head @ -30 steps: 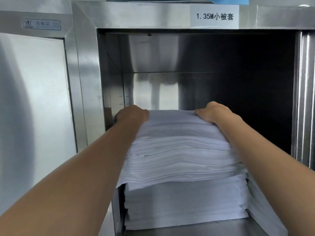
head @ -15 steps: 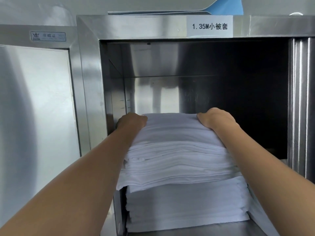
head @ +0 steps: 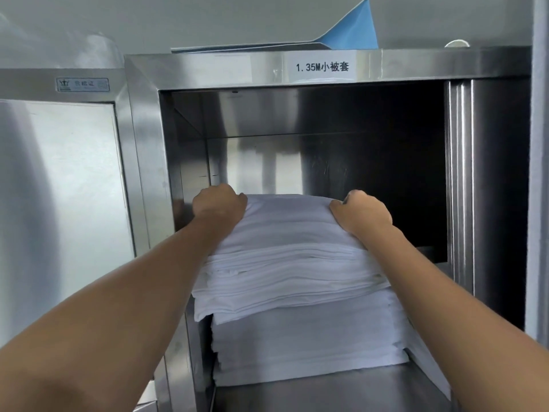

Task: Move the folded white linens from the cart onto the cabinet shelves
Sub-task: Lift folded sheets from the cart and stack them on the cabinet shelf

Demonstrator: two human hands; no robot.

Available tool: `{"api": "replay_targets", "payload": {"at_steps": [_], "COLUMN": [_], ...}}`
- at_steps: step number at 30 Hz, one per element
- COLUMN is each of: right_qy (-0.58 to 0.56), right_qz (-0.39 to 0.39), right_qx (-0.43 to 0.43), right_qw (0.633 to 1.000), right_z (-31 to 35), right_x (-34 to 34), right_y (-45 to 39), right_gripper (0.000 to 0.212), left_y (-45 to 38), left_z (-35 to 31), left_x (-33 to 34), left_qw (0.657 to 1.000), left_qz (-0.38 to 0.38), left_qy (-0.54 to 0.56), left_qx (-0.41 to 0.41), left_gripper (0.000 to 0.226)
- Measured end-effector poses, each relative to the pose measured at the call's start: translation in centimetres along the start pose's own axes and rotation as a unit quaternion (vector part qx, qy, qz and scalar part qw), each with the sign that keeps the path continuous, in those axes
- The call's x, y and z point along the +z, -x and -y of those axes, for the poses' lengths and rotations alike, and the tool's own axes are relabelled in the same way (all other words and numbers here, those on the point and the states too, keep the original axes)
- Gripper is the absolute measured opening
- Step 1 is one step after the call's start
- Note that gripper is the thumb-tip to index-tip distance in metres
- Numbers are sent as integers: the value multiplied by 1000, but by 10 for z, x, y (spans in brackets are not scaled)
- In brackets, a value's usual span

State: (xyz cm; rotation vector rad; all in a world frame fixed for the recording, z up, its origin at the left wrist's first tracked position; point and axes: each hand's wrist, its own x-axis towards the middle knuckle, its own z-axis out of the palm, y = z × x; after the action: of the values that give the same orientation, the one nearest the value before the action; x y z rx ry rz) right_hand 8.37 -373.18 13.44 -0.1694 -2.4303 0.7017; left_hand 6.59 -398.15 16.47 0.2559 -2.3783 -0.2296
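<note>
Linens: folded white stack (head: 292, 272) lies flat on the cabinet shelf (head: 326, 391), long axis left to right, folded edges facing the opening, upper bundle overhanging the lower.
Left hand (head: 218, 205): grip curled over the stack's far left corner.
Right hand (head: 361, 214): grip curled, pinching the top far right corner.

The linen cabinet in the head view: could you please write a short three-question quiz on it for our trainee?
1. True or false: both hands are on the upper stack of folded white linens.
2. Where does the upper stack rest? A) on bare shelf metal B) on a lower stack of linens C) on the cart
3. Which side of the steel cabinet compartment lies dark with no linens seen?

Key
1. True: left hand and right hand each hold a far top corner.
2. B
3. The right side.
</note>
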Motion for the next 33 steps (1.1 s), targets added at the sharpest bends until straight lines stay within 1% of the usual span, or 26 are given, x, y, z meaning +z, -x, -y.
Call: {"api": "replay_targets", "payload": {"at_steps": [2, 5, 7, 9, 11, 13, 15, 18, 20, 21, 24, 27, 30, 33], "right_qy": [-6, -21, -30, -37, -19, 2, 12, 18, 8, -3, -34, -36, -24, -17], "right_qz": [16, 51, 62, 52, 43, 42, 39, 36, 30, 25, 15, 15, 20, 16], "right_qx": [17, 48, 51, 51, 53, 57, 57, 56, 55, 51, 40, 30, 26, 20], "right_qw": [1000, 997, 996, 997, 998, 997, 998, 998, 998, 998, 999, 999, 999, 1000], "right_z": [-2, -7, -11, -18, -23, -26, -26, -25, -25, -27, -33, -33, -32, -31], "right_x": [-6, -15, -18, -22, -29, -36, -39, -40, -40, -40, -39, -43, -54, -60], "right_y": [5, 9, 9, 10, 16, 21, 24, 25, 29, 32, 41, 50, 60, 72], "right_gripper": [41, 60, 64, 58, 48, 47, 49, 49, 48, 48, 49, 48, 43, 40], "left_y": [5, 13, 18, 22, 25, 31, 40, 47, 48, 49, 57, 66, 74, 88], "left_z": [-2, -4, -6, -9, -12, -11, -6, 2, 3, 3, 5, 12, 17, 22], "left_x": [-4, -11, -17, -27, -37, -43, -41, -35, -35, -35, -35, -35, -38, -44], "left_qw": [1000, 1000, 999, 997, 996, 993, 987, 962, 940, 934, 921, 911, 910, 908], "left_qz": [-3, 2, 5, 5, 11, 19, 31, 89, 134, 145, 139, 114, 86, 80], "left_qy": [0, 21, 50, 72, 91, 111, 154, 241, 288, 299, 331, 361, 371, 382], "left_qx": [8, -2, -13, -13, -16, -19, -35, -91, -125, -132, -151, -164, -164, -155], "left_gripper": [39, 37, 34, 30, 27, 27, 30, 32, 40, 44, 57, 67, 62, 58]}}
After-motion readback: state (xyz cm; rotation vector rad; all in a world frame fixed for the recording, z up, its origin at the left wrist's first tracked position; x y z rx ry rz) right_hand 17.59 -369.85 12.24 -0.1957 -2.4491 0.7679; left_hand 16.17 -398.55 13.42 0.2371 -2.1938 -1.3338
